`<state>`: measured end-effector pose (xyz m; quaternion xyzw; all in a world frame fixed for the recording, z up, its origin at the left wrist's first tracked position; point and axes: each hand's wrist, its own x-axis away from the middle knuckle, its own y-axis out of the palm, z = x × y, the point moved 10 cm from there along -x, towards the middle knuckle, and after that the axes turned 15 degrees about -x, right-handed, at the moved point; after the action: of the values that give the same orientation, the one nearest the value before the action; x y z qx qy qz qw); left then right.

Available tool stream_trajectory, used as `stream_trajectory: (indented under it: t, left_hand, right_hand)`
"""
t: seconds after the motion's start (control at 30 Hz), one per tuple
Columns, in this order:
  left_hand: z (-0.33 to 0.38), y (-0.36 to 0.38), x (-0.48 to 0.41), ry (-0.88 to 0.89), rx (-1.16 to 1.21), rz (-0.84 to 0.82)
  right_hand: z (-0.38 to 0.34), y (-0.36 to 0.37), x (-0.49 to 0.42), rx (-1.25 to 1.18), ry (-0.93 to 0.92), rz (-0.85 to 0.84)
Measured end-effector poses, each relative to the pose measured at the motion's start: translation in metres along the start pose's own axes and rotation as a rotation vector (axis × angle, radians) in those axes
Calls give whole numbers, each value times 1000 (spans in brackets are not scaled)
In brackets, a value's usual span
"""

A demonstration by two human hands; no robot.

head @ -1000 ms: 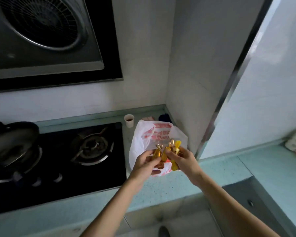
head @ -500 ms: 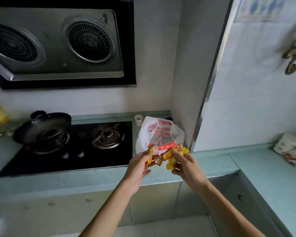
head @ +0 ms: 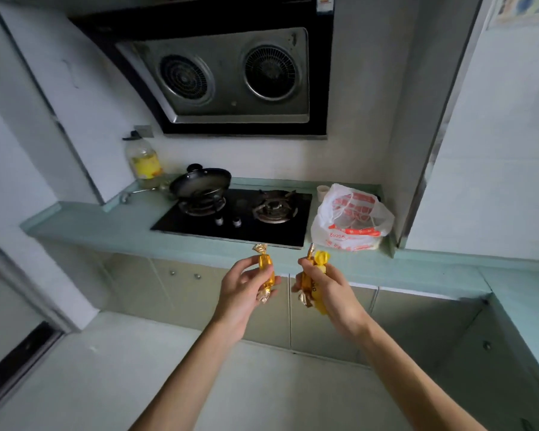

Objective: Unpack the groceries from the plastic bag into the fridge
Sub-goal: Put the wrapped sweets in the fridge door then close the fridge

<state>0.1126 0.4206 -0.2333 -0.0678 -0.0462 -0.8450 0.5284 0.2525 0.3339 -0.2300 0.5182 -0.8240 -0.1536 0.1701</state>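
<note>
A white plastic bag point(head: 352, 219) with red print stands open on the green counter point(head: 112, 225), right of the stove. My left hand point(head: 243, 287) grips a gold-wrapped candy point(head: 265, 269), held out in front of the cabinets. My right hand point(head: 327, 287) grips two wrapped candies point(head: 316, 275), one gold and one yellow. Both hands are well in front of and below the bag, apart from it. No fridge is in sight.
A black gas stove point(head: 240, 216) carries a lidded wok point(head: 199, 185) on its left burner. An oil bottle point(head: 143, 160) stands at the back left, a small white cup point(head: 322, 191) behind the bag. A range hood point(head: 231, 73) hangs above. A door frame point(head: 22, 306) is at left.
Both hands have pulled back from the bag with the candies and spread apart. The view has backed away from the counter and swung left.
</note>
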Motion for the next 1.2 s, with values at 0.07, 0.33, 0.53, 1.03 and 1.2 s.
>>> stream_trajectory:
  t: [0.07, 0.33, 0.53, 1.03, 1.2]
  left_hand:
    - [12, -33, 31, 58, -30, 47]
    - [27, -188, 160, 158, -41, 234]
    - [19, -336, 270, 164, -48, 401]
    - [-5, -603, 443, 120, -36, 880]
    - [-6, -667, 452, 103, -228, 975]
  right_hand:
    - [4, 41, 22, -33, 2, -88]
    - [61, 196, 104, 62, 0, -353]
    - [135, 325, 176, 144, 41, -515]
    - [240, 576, 248, 471, -19, -876]
    - [267, 641, 220, 495, -65, -962]
